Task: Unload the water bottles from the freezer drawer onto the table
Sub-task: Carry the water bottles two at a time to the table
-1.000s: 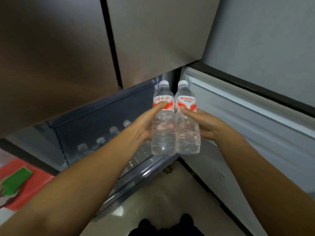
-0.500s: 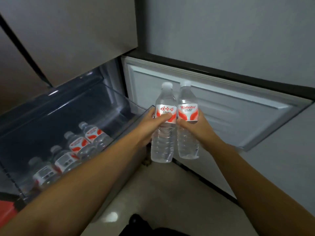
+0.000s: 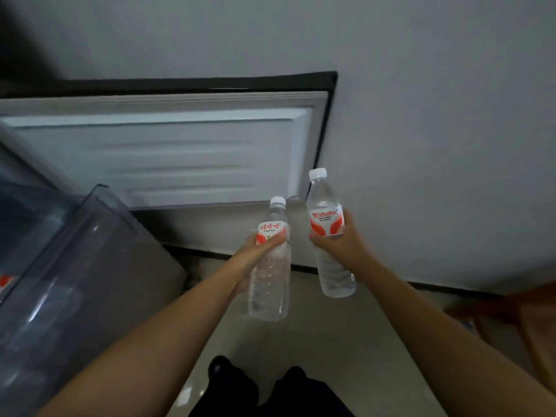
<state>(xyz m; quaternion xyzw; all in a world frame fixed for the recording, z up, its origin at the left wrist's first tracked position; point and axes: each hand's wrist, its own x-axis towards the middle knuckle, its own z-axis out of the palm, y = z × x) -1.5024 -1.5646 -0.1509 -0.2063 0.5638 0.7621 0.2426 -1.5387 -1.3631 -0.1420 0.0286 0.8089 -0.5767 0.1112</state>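
The left hand (image 3: pixel 255 248) grips 1 water bottle (image 3: pixel 270 266) around its middle, fingers curled over the lower edge of the red and white label, and the right hand (image 3: pixel 340 239) grips a 2nd bottle (image 3: pixel 329 236) the same way, thumb and fingers wrapped just under its label. Both bottles are upright or nearly so, white caps up, carried in the air over the pale floor (image 3: pixel 331 341) and a little apart from each other, clear of the freezer drawer (image 3: pixel 75 266) at the left. Each looks full of clear water, so I judge them moderately heavy for 1 hand but easy to carry; the thin ribbed plastic probably gives under a hard squeeze, and if they are cold from the freezer the walls may be damp and slippery. The labelled waist, where the hands already sit, seems the best place to hold, since the paper band offers more friction than bare plastic. The caps appear screwed on, so spilling is unlikely. The drawer is a translucent grey bin pulled out at the left; only a sliver of red shows at its left edge, and what remains inside cannot be told from here. The open freezer door (image 3: pixel 162 152) stands behind the hands, its white inner panel bare. No table is in view.
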